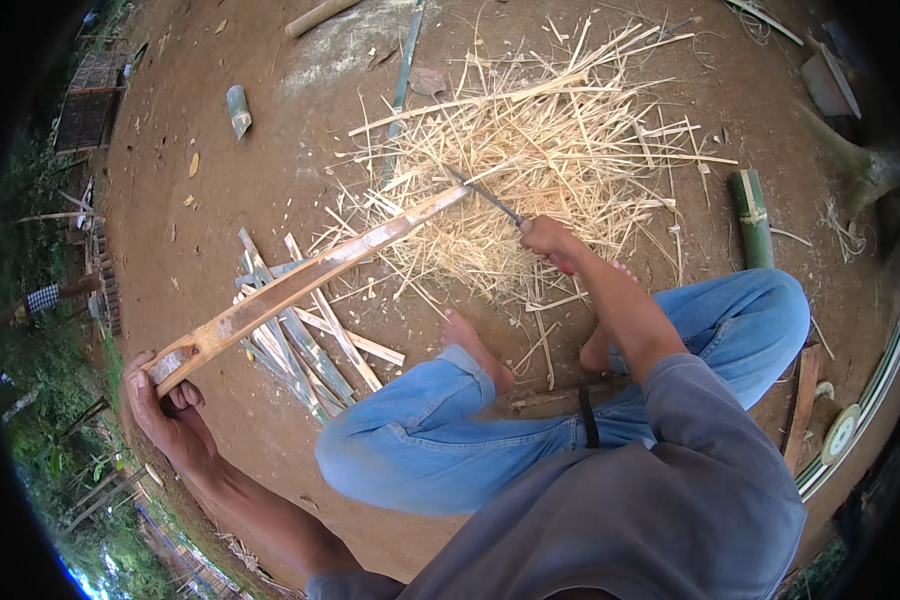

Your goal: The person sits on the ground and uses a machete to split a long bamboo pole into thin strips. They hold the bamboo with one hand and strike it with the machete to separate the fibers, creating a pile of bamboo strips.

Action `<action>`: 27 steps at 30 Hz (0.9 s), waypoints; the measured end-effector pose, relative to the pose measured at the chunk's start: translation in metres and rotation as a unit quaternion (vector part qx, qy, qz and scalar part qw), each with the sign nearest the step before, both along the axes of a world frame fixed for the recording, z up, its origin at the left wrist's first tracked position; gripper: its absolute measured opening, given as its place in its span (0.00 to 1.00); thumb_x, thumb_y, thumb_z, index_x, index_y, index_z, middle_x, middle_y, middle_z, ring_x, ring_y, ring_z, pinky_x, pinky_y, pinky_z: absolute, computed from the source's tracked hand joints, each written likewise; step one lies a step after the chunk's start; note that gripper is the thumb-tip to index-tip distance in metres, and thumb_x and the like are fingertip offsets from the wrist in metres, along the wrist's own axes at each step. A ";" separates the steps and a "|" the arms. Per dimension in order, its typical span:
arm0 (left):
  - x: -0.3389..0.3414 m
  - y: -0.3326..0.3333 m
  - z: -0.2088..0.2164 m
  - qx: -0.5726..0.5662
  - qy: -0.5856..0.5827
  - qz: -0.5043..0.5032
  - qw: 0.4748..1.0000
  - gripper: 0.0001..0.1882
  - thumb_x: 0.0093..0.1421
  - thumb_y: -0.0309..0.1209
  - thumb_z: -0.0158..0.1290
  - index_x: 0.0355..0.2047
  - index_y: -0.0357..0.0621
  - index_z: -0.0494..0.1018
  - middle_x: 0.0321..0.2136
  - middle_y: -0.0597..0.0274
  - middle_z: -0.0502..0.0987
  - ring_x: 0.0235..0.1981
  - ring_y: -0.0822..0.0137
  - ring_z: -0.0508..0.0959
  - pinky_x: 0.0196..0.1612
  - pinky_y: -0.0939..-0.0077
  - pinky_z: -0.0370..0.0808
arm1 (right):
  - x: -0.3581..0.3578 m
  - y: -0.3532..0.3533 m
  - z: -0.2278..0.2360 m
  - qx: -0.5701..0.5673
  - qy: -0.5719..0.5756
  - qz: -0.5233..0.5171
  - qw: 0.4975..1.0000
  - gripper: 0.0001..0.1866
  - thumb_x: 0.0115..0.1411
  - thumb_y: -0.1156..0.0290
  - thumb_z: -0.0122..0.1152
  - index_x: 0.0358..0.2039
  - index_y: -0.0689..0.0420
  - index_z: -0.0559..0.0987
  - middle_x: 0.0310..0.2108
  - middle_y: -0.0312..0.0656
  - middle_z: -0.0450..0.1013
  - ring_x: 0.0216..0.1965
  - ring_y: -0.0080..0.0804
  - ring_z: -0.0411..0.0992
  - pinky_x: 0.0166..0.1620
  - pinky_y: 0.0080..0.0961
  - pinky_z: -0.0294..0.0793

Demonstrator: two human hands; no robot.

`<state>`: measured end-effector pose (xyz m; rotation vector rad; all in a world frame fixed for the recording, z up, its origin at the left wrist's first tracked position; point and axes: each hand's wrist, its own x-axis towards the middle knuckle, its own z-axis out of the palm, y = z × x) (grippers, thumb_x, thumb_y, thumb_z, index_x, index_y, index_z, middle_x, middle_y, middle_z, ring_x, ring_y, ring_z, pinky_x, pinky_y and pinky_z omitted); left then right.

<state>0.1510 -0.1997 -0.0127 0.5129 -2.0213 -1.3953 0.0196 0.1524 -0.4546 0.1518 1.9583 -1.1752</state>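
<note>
My left hand (170, 415) grips the near end of a long split bamboo piece (315, 272), its pale inner side facing up. The piece slants away to the right, and its far end lies over a heap of shavings (530, 150). My right hand (553, 243) is closed round the handle of a knife (498, 204); a bit of red shows below the fist. The blade's tip meets the far end of the bamboo, where a thin sliver sticks out past it. My fingers partly hide the knife's handle.
Several split bamboo strips (305, 345) lie crossed at the left of my legs. A green bamboo section (752, 220) stands by my right knee, and a short bamboo piece (238, 110) rests farther left. A wooden slat (802, 408) and a round disc (840, 433) lie at right.
</note>
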 end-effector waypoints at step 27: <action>-0.037 0.078 -0.024 -0.103 0.316 0.221 0.917 0.05 0.58 0.26 0.39 0.36 0.42 0.61 0.19 0.64 0.57 0.14 0.74 0.56 0.12 0.81 0.54 | 0.124 -0.074 0.185 -0.111 0.080 0.113 0.984 0.18 0.54 0.65 0.61 0.43 0.62 0.76 0.25 0.54 0.76 0.32 0.49 0.77 0.45 0.44 0.76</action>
